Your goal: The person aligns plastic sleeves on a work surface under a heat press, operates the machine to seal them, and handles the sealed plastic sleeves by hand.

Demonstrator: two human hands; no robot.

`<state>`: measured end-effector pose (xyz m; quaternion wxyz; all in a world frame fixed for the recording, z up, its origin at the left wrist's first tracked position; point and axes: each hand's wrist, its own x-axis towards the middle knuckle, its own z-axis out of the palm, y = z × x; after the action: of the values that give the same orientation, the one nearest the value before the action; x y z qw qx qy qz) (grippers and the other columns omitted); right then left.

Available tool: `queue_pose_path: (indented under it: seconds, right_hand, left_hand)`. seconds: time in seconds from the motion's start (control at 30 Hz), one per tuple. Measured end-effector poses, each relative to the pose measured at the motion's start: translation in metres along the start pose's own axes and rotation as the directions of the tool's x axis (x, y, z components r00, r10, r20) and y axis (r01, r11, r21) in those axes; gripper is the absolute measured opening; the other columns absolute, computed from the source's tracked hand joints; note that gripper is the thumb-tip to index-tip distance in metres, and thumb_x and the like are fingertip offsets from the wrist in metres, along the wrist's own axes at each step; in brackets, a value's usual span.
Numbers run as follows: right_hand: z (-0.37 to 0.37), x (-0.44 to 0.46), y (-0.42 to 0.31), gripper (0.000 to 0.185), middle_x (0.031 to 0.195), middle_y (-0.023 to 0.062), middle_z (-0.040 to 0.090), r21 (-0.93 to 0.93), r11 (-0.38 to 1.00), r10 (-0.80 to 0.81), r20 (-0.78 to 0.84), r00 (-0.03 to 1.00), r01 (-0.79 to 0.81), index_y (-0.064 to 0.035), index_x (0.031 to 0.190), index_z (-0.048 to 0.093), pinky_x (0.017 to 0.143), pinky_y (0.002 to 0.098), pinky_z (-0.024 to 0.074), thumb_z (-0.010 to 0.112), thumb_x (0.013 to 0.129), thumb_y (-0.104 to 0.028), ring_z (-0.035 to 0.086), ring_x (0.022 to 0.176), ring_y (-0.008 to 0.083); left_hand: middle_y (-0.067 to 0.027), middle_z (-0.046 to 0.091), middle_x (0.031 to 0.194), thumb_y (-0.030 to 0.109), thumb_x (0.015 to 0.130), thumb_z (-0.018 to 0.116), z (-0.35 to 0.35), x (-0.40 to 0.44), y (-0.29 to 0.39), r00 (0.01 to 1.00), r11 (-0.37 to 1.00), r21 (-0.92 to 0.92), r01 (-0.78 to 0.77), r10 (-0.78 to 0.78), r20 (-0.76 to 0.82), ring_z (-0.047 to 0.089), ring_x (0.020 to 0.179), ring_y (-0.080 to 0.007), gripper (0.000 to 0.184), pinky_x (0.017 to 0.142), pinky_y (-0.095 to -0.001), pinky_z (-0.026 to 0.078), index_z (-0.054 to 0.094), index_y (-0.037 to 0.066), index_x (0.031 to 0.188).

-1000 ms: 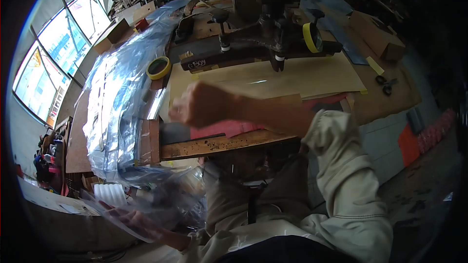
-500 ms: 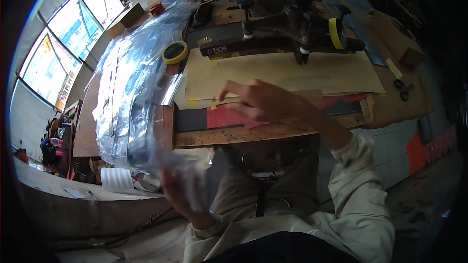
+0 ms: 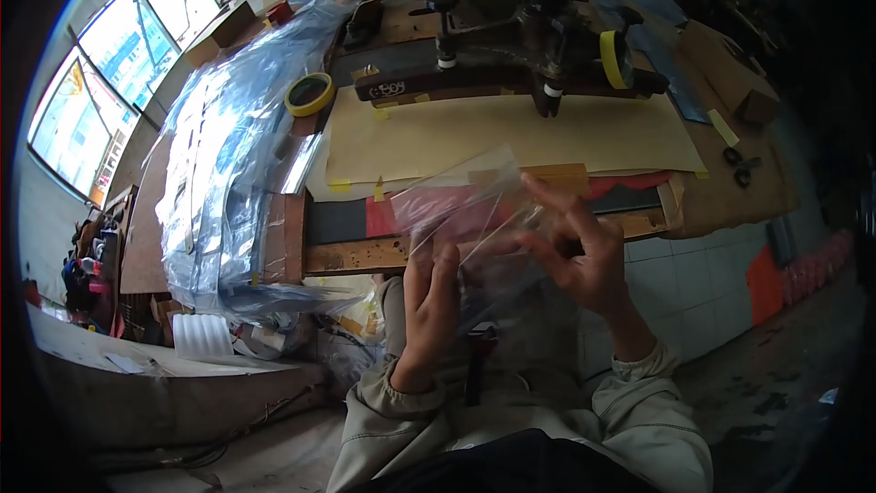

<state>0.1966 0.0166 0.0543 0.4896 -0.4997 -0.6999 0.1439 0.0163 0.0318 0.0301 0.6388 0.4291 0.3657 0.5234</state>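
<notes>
A sheet or bag of clear plastic film (image 3: 470, 184) is held up in front of me, above the wooden front edge of the press bed. My left hand (image 3: 432, 303) grips its lower left part between thumb and fingers. At the film's right side is my right hand (image 3: 591, 260), with index finger and thumb spread apart; whether they touch the film I cannot tell. Behind the film lie a red sheet (image 3: 381, 217) and a cream paper board (image 3: 538, 132) with small yellow tape tabs.
A dark press bar (image 3: 511, 84) spans the board, with a yellow tape roll (image 3: 615, 60) hanging on it. Another tape roll (image 3: 310, 94) lies left, beside piled clear plastic film (image 3: 214, 173). Scissors (image 3: 741, 167) and brown paper (image 3: 730, 205) are on the right.
My left hand has come up from below the table edge, bringing the clear film in front of me. My right hand has moved right and down, off the red sheet.
</notes>
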Motion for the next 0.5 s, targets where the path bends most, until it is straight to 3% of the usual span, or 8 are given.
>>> queue_pose_path:
  seconds: [0.13,0.2,0.3,0.37,0.4,0.5]
  right_hand:
    - [0.014,0.000,0.000,0.034,0.063,0.0035,0.059,-0.120,0.989,-0.105,-0.150,0.983,0.088,-0.0039,0.112,0.060,0.047,0.0204,0.0336,0.073,0.082,-0.012,0.042,0.045,0.0046]
    - [0.020,0.001,0.005,0.029,0.065,0.0048,0.059,-0.167,0.970,-0.206,-0.197,0.959,0.174,-0.0031,0.106,0.060,0.046,0.0225,0.0361,0.074,0.081,-0.010,0.046,0.045,0.0070]
    - [0.020,0.003,0.010,0.024,0.065,0.0052,0.059,-0.286,0.920,-0.333,-0.212,0.919,0.268,-0.0025,0.100,0.059,0.045,0.0261,0.0406,0.072,0.081,-0.007,0.053,0.048,0.0127]
    - [0.020,0.001,0.013,0.022,0.063,0.0048,0.056,-0.416,0.847,-0.435,-0.186,0.881,0.331,-0.0022,0.098,0.058,0.044,0.0279,0.0400,0.072,0.080,-0.005,0.053,0.048,0.0147]
    - [0.020,-0.001,0.017,0.022,0.061,0.0045,0.054,-0.498,0.787,-0.496,-0.159,0.854,0.364,-0.0019,0.097,0.059,0.043,0.0285,0.0377,0.072,0.080,-0.004,0.050,0.046,0.0146]
    - [0.019,-0.004,0.018,0.022,0.059,0.0016,0.051,-0.656,0.626,-0.599,-0.057,0.799,0.422,-0.0040,0.095,0.058,0.042,0.0276,0.0366,0.073,0.079,-0.005,0.050,0.047,0.0125]
  left_hand:
    - [-0.0021,0.056,0.109,0.018,0.099,0.046,0.004,0.008,-0.008,0.990,0.987,-0.103,-0.121,0.112,-0.089,0.048,0.078,-0.0010,0.041,0.063,-0.0161,0.038,0.039,-0.002,0.135]
    - [0.0002,0.058,0.103,0.024,0.100,0.044,0.004,0.006,-0.004,0.994,0.993,-0.113,-0.036,0.023,-0.107,0.050,0.080,-0.0015,0.037,0.067,-0.0158,0.039,0.046,0.002,0.129]
    - [-0.0003,0.059,0.104,0.033,0.099,0.044,-0.008,0.013,-0.015,0.950,0.987,-0.124,0.104,-0.136,-0.281,0.053,0.091,-0.0055,0.039,0.079,-0.0197,0.041,0.051,0.004,0.123]
    - [-0.0009,0.061,0.104,0.037,0.098,0.044,-0.005,0.015,-0.014,0.918,0.985,-0.141,0.103,-0.148,-0.368,0.057,0.094,-0.0087,0.041,0.083,-0.0233,0.043,0.053,0.004,0.120]
    - [-0.0008,0.062,0.102,0.038,0.098,0.044,0.005,0.013,-0.010,0.921,0.987,-0.151,0.053,-0.107,-0.376,0.058,0.093,-0.0099,0.040,0.082,-0.0248,0.045,0.054,0.005,0.119]
    - [-0.0027,0.064,0.102,0.034,0.096,0.045,0.013,0.007,0.009,0.929,0.920,-0.383,0.083,-0.210,-0.304,0.062,0.092,-0.0161,0.037,0.081,-0.0311,0.049,0.055,0.006,0.117]
